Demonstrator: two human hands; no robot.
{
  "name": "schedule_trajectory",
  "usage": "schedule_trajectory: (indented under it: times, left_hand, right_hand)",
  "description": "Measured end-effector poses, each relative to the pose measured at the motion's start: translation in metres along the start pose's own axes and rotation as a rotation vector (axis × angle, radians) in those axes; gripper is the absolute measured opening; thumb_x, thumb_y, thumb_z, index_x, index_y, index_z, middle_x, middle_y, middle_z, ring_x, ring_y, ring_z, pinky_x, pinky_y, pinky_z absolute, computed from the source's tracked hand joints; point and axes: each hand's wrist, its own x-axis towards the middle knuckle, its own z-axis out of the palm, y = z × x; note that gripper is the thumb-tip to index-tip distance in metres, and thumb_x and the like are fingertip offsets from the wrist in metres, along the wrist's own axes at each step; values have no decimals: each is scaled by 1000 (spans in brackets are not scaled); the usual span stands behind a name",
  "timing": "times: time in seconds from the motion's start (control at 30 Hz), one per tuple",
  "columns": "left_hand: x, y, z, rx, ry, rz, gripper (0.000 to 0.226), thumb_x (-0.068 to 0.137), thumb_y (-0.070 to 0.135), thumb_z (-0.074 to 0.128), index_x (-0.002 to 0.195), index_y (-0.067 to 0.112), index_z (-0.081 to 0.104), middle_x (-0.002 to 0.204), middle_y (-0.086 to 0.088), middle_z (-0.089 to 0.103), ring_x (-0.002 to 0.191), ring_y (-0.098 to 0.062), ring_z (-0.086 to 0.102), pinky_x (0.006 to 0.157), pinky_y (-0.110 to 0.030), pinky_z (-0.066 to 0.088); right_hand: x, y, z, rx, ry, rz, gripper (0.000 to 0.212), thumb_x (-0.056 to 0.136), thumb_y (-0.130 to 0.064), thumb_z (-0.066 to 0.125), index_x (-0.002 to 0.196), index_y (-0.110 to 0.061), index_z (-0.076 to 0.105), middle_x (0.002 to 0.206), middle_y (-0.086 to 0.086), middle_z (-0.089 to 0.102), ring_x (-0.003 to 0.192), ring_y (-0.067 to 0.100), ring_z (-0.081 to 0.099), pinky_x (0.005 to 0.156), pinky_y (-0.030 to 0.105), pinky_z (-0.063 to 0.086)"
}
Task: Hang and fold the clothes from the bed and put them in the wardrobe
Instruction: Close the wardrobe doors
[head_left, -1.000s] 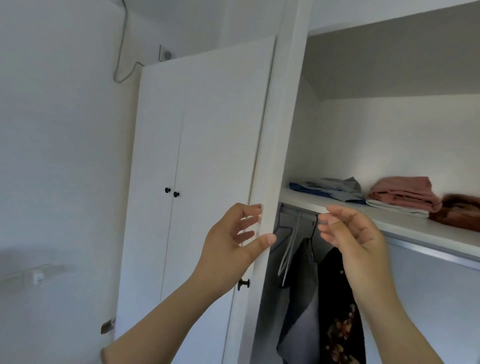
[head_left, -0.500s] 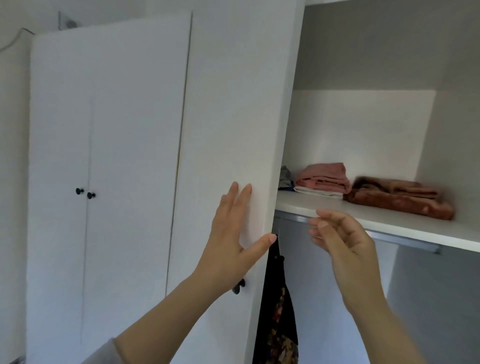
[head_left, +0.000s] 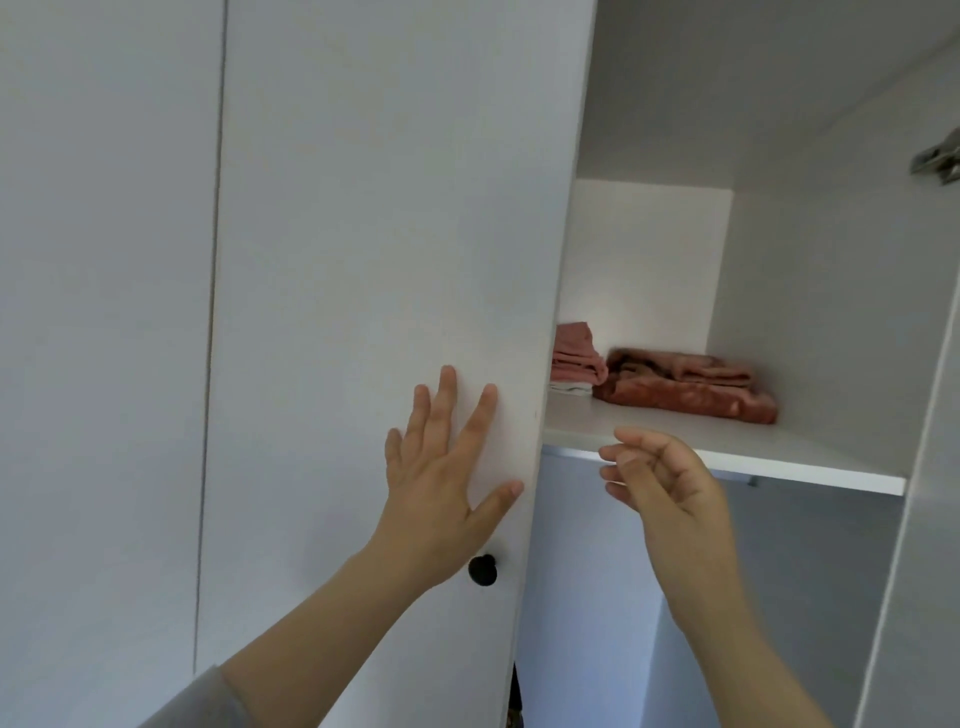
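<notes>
**Head view: palm on the wardrobe door, folded clothes on the shelf**

At the far left of the frame stands a closed white door (head_left: 104, 312), with a thin seam between it and the wardrobe door (head_left: 389, 208) you are handling. Your left hand (head_left: 447, 483) lies flat on that door's outer face at lower centre, fingers straight and spread, thumb at its free edge, grasping nothing. A black knob (head_left: 482, 569) sits just below the palm. Right of the door edge, the shelf (head_left: 753, 457) carries the pink folded clothes (head_left: 574, 353), partly hidden by the door. The rust-red folded cloth (head_left: 691, 384) touches them on the right. Your right hand (head_left: 660, 478) hovers in front of the shelf's front edge, fingers loosely curled and holding nothing. A metal hinge (head_left: 937, 158) shows at the upper right.

The flat palm suggests you are pushing this door shut, with the shelving for this compartment apparently done. Before you push further, draw your right hand clear of the gap. The bed is out of view.
</notes>
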Motion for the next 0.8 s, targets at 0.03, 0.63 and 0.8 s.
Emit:
schedule_trajectory:
  times: [0.03, 0.63, 0.8]
  left_hand:
    - [3, -2, 4, 23, -5, 8, 81, 92, 61, 42, 148, 49, -15, 151, 16, -40, 140, -12, -37, 119, -54, -3]
    - [44, -33, 37, 265, -171, 45, 87, 92, 49, 52, 151, 42, -12, 147, 7, -48, 141, -20, -37, 118, -54, -1]
    - [47, -36, 41, 268, -171, 53, 87, 92, 49, 51, 151, 40, -12, 147, 6, -48, 140, -21, -38, 117, -54, -1]
  right_hand:
    - [2, 2, 1, -8, 4, 1, 22, 95, -2, 54, 102, -18, 68, 90, -2, 74, 81, 11, 68, 77, 18, 55]
    - [20, 20, 26, -119, 49, -8, 23, 95, -6, 55, 102, -24, 68, 92, -4, 74, 81, 9, 69, 79, 18, 56]
    - [18, 20, 27, -134, 60, -9, 24, 95, -5, 54, 101, -24, 68, 91, -4, 73, 81, 10, 69, 79, 19, 55]
